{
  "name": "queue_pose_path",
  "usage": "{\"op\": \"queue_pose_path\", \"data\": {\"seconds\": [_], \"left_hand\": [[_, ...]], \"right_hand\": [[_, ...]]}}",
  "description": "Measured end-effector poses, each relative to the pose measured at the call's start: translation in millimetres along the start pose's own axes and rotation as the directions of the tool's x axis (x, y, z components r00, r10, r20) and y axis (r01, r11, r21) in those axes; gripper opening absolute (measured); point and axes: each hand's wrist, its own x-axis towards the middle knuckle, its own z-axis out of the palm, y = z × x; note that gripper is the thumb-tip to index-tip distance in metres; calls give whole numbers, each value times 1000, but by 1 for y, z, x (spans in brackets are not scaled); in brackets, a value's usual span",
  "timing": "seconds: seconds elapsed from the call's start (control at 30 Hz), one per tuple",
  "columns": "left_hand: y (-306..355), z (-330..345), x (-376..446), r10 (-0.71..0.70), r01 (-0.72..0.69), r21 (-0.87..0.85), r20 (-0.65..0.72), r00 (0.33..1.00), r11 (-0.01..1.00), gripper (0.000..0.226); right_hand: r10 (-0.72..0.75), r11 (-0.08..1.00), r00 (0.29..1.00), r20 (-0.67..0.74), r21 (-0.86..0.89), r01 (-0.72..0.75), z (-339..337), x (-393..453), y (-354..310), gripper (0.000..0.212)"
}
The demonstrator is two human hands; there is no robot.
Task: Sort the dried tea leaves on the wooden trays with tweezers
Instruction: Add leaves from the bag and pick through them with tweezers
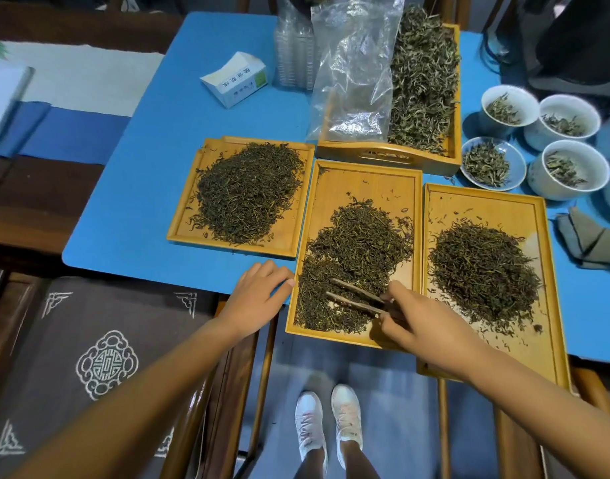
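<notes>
The wooden tweezers (357, 299) are held by the right hand (417, 323) over the middle tray's (365, 178) tea leaves (358, 243), the left hand (258, 295) is laid flat, and leaves could be flicked onto the worktop (151, 174) by a fast push.

A small white box (233, 79) lying on the blue surface (151, 160) carries the only print in view — dark Chinese characters running along its side panel, seen tilted and upside down, too blurred to read with certainty. Beside them on the same panel sits a small green square mark, its detail too small to tell. The dark cushion (89, 340) at lower left bears a white embroidered medallion — an ornamental, character-like sign — with white corner motifs.
</notes>
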Motion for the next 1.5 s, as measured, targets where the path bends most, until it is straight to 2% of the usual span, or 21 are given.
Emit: {"op": "queue_pose_path", "data": {"seconds": [0.13, 0.3, 0.47, 0.63, 0.8, 1.0, 1.2, 1.33, 1.5], "left_hand": [[0, 0, 0, 3, -3, -3, 6, 1000, 1000, 19], [-1, 0, 0, 1, -1, -7, 8, 1000, 1000, 20], [0, 1, 0, -1, 1, -2, -4, 1000, 1000, 20], [0, 1, 0, -2, 2, 1, -6, 1000, 1000, 21], [-1, 2, 0, -4, 4, 0, -12, 1000, 1000, 20], [-3, 4, 0, -1, 1, -7, -21, 1000, 1000, 19], [-2, 4, 1, -2, 2, -8, -25, 1000, 1000, 18], [-2, 4, 1, 0, 0, -1, -25, 1000, 1000, 19], [-3, 4, 0, 1, -1, -7, -20, 1000, 1000, 19]], "right_hand": [[-75, 996, 996, 43, -38, 77, 3, 12, -10, 23], [57, 998, 996, -68, 22, -56, -7, 33, -4, 18], [41, 998, 997, -70, 47, -38, -8, 30, -1, 20], [137, 989, 979, -151, 84, -125, -10, 35, 6, 21], [126, 988, 982, -143, 102, -112, -8, 24, 12, 22], [229, 963, 922, -312, 208, -169, -12, 23, 30, 17], [215, 965, 964, -158, 185, -185, -20, 48, 29, 17], [268, 955, 937, -225, 192, -227, -30, 69, 31, 18], [235, 967, 957, -172, 144, -212, -38, 87, 35, 16]]}}
